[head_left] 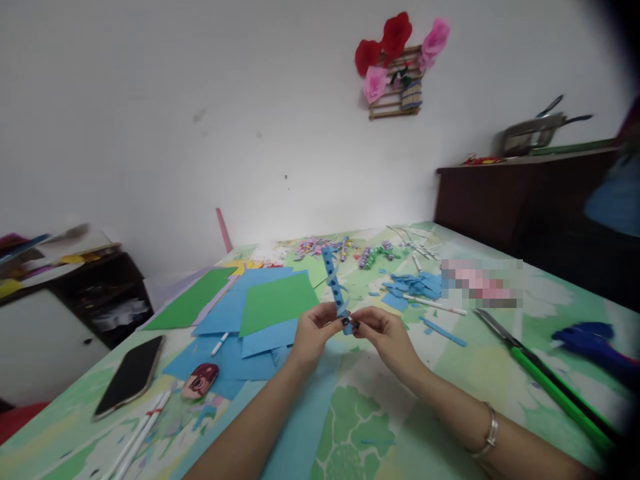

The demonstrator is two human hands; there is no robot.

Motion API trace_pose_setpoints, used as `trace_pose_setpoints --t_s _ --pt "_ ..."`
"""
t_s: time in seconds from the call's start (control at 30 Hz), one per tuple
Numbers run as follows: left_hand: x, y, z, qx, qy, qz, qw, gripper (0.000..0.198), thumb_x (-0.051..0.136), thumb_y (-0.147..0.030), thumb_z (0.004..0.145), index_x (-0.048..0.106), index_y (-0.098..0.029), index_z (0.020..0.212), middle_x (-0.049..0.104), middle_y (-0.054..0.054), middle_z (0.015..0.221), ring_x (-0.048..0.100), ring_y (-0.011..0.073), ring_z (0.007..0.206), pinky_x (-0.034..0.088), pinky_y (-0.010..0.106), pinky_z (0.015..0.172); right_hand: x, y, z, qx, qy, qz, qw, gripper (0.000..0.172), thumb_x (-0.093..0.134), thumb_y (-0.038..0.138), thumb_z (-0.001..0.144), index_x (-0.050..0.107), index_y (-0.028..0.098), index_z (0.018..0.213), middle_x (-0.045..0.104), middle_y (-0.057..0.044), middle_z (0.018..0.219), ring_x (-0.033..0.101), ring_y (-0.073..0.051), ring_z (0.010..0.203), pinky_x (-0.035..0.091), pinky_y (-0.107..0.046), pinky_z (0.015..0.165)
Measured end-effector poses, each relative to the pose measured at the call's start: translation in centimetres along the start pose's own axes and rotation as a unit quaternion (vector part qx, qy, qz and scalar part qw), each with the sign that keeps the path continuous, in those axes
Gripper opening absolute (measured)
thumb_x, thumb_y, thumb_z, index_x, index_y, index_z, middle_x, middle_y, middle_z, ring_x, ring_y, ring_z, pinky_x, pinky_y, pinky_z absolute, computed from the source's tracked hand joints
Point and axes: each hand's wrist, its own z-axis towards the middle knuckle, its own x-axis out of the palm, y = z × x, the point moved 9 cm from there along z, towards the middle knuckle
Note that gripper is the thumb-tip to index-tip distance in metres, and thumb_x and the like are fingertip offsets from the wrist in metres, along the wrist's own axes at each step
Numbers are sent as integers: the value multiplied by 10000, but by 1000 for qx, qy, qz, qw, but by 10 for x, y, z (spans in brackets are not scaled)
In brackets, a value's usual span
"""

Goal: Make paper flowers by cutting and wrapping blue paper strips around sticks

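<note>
One dotted strip (331,279), one phone (131,375), two red flowers (397,35)

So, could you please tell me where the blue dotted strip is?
In the head view, the blue dotted strip is just right of centre, its lower end between the left hand and the right hand.

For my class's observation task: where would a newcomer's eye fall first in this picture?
Probably on the red and pink flowers, bright against the white wall above the table. Then, near the centre, on the dark-dotted blue strip, its lower end in the fingers of the left hand and right hand. Left of the hands, a large green sheet lies over blue sheets.
</note>
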Motion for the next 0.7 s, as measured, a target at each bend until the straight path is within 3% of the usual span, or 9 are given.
trace_pose_setpoints --t_s 0.13,0.23,0.3,0.37,0.43,0.5,0.53,0.6,0.7 --pt "-4 0 1 -4 -21 -11 1000 345 762 -237 543 662 -123 853 694 72 801 622 170 724 465 271 679 -19 35 -19 -64 -69 -69 993 158 565 297 736 599 185 841 666 -53 813 625 -185 776 479 -327 745" --pt "-4 0 0 -15 -30 -32 999 337 759 -221 548 659 -130 857 697 71 832 626 169 754 471 265 685 -44 67 -50 -78 -103 -222 966 178 510 283 766 581 208 912 666 -57 842 624 -193 769 481 -322 707" --pt "-3 -1 -2 -21 -29 -40 999 330 756 -217 552 661 -135 857 697 73 851 628 173 775 475 268 690 -71 95 -74 -108 -124 -406 899 181 510 293 756 591 227 904 657 -56 894 609 -211 796 467 -330 700" --pt "-1 -3 -3 -18 -24 -43 999 322 754 -216 554 665 -139 854 697 73 850 629 177 781 479 272 691 -116 117 -95 -118 -176 -552 806 193 503 311 746 593 222 891 650 -79 900 598 -239 795 447 -358 690" --pt "1 -4 -3 -13 -17 -48 999 315 753 -215 555 668 -144 850 697 71 848 630 181 793 482 278 700 -175 126 -108 -75 -229 -676 696 230 524 303 725 586 184 911 645 -128 877 587 -284 809 421 -388 688" --pt "2 -4 -3 -12 -12 -50 999 317 753 -215 556 667 -144 853 696 74 852 629 189 810 485 286 706 -232 114 -114 1 -217 -764 607 235 505 285 748 584 135 911 621 -203 906 582 -309 832 393 -399 694" --pt "3 -4 -3 -12 -12 -50 999 321 753 -217 557 667 -143 857 695 78 857 629 194 815 488 289 704 -263 103 -118 61 -221 -784 576 247 506 325 754 587 132 886 607 -228 891 590 -317 794 380 -401 648" --pt "2 -2 -3 -15 -10 -49 999 328 753 -223 558 666 -139 862 694 83 862 628 198 817 492 292 700 -312 73 -126 185 -201 -790 550 325 485 431 768 589 136 857 596 -230 850 599 -314 699 358 -384 578" --pt "1 1 -2 -24 -12 -48 998 342 756 -229 556 665 -133 872 692 88 868 627 198 818 495 290 702 -340 51 -132 212 -195 -808 515 315 389 338 845 569 79 853 580 -220 801 598 -313 702 357 -361 592"
